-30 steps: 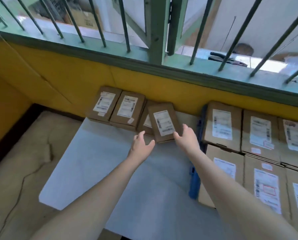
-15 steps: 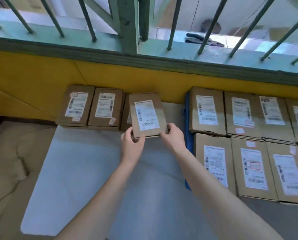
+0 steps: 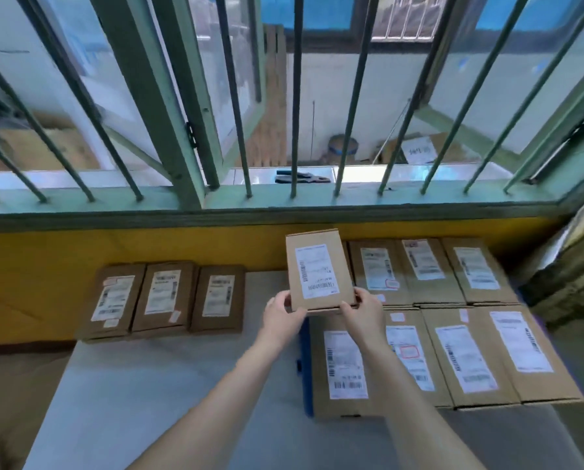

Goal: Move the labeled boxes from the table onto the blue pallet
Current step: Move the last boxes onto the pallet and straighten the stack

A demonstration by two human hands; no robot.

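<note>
Both hands up on one labeled box [image 3: 320, 271] — left hand [image 3: 281, 316] clasping its near left corner, right hand [image 3: 363, 312] its near right corner, thumbs on the labeled top, fingers curled beneath. Held clear of the table [image 3: 155, 385], over the left edge of the blue pallet [image 3: 305, 378] and the boxes already stacked there [image 3: 460, 354]. Three more boxes [image 3: 168, 296] in a row on the table's far left side, against the yellow wall [image 3: 80, 249]

Bright daylight through the window [image 3: 284, 96] — soft blur, edges bowed.
</note>
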